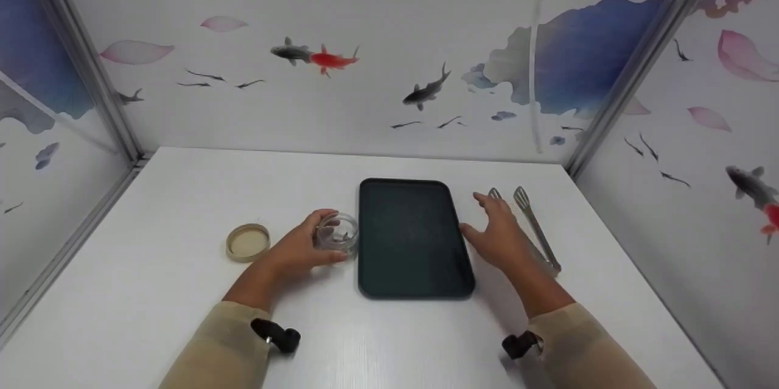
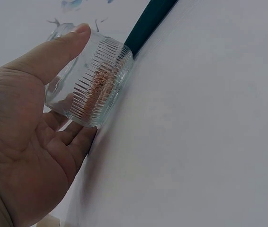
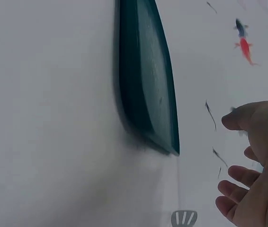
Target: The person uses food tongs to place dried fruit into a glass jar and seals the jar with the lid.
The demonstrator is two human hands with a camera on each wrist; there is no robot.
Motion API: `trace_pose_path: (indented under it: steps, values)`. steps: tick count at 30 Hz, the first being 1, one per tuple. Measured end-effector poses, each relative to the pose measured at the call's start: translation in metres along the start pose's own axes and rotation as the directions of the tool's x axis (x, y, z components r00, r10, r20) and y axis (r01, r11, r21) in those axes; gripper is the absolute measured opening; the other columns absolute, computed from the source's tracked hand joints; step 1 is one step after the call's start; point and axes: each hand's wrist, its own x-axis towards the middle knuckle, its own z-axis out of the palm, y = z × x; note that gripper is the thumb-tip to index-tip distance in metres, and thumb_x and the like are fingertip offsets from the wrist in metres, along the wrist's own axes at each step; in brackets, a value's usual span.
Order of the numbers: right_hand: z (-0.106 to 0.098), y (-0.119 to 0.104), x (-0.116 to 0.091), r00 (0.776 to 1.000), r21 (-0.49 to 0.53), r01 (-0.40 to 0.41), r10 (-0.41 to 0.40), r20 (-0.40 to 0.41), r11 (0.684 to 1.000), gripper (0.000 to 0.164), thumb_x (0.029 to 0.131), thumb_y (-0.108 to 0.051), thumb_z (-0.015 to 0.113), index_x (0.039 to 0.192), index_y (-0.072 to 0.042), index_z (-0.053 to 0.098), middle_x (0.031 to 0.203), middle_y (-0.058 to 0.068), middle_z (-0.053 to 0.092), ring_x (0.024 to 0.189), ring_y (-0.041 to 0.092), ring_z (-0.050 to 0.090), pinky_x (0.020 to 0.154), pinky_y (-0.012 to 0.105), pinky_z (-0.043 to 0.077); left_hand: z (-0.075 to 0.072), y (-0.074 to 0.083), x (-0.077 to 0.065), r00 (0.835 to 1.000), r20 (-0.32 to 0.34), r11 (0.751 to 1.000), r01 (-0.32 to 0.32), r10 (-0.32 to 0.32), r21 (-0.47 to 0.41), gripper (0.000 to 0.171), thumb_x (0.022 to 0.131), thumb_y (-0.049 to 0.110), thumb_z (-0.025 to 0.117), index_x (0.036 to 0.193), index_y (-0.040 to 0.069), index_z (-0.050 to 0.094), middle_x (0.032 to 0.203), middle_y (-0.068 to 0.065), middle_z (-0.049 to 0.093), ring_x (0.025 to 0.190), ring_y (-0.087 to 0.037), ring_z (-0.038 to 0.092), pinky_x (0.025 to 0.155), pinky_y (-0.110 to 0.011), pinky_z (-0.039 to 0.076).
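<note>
My left hand (image 1: 298, 247) grips a clear glass jar (image 1: 338, 234), thumb on the near side and fingers round the far side. The jar has no lid on, and its ribbed lower part (image 2: 101, 87) shows an orange-brown patch through the glass; whether that is contents or fingers I cannot tell. Directly right of the jar lies a dark green rectangular tray (image 1: 414, 240). My right hand (image 1: 500, 234) hovers beside the tray's right edge, fingers loosely bent and holding nothing. Metal tongs (image 1: 535, 224) lie partly hidden behind that hand; one slotted tip (image 3: 184, 218) shows in the right wrist view.
A round, shallow beige lid (image 1: 248, 243) lies left of my left hand. Everything rests on a white table (image 1: 389, 340). Printed panels with fish and petals enclose its back and sides, joined by metal posts (image 1: 645, 60).
</note>
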Motion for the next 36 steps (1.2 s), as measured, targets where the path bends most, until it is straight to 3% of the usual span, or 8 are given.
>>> trace_pose_path:
  steps: [6,16,21,29,36]
  values:
    - [0.020,-0.029,-0.002,0.998,0.082,0.043,-0.046,0.030,0.996,0.075,0.100,-0.032,0.076,0.164,-0.014,0.042,0.159,0.018,0.049,0.148,0.038,0.050,0.120,0.058,0.044,-0.002,-0.001,-0.002,1.000,0.004,1.000,0.005,-0.005,-0.011,0.095,0.085,0.047,0.091,0.162,0.031,0.037,0.161,0.000,0.053,0.149,-0.026,0.050,0.122,-0.051,0.036]
    - [0.049,-0.058,-0.006,0.989,0.227,0.033,-0.064,0.131,0.973,0.076,0.098,-0.032,0.079,0.165,-0.025,0.041,0.160,0.008,0.052,0.152,0.032,0.049,0.123,0.058,0.042,-0.003,0.000,-0.003,1.000,0.011,1.000,-0.010,0.010,-0.005,0.099,0.085,0.046,0.091,0.164,0.025,0.035,0.160,-0.002,0.054,0.148,-0.027,0.051,0.123,-0.052,0.036]
    - [0.060,-0.070,-0.008,0.980,0.316,0.048,-0.105,0.167,0.948,0.080,0.097,-0.027,0.082,0.165,-0.024,0.041,0.160,0.004,0.053,0.151,0.030,0.051,0.119,0.058,0.046,-0.004,0.000,-0.002,1.000,0.003,1.000,0.004,-0.004,0.024,0.102,0.083,0.047,0.092,0.165,0.026,0.034,0.159,-0.003,0.054,0.141,-0.029,0.056,0.120,-0.055,0.039]
    - [0.077,-0.088,-0.006,0.960,0.407,0.023,-0.134,0.246,0.913,0.085,0.093,-0.031,0.085,0.165,-0.030,0.040,0.161,-0.005,0.053,0.151,0.025,0.051,0.116,0.056,0.050,-0.004,0.002,-0.001,1.000,-0.012,0.998,0.023,-0.022,0.057,0.108,0.079,0.052,0.093,0.165,0.032,0.033,0.157,-0.009,0.054,0.145,-0.031,0.052,0.122,-0.058,0.039]
    - [0.091,-0.100,-0.002,0.932,0.487,0.026,-0.198,0.304,0.873,0.088,0.091,-0.025,0.087,0.164,-0.033,0.040,0.159,-0.002,0.055,0.149,0.026,0.053,0.115,0.055,0.051,-0.004,0.006,-0.002,1.000,-0.011,0.998,0.026,-0.026,0.053,0.105,0.081,0.051,0.093,0.165,0.034,0.033,0.160,-0.007,0.053,0.148,-0.030,0.051,0.123,-0.059,0.037]
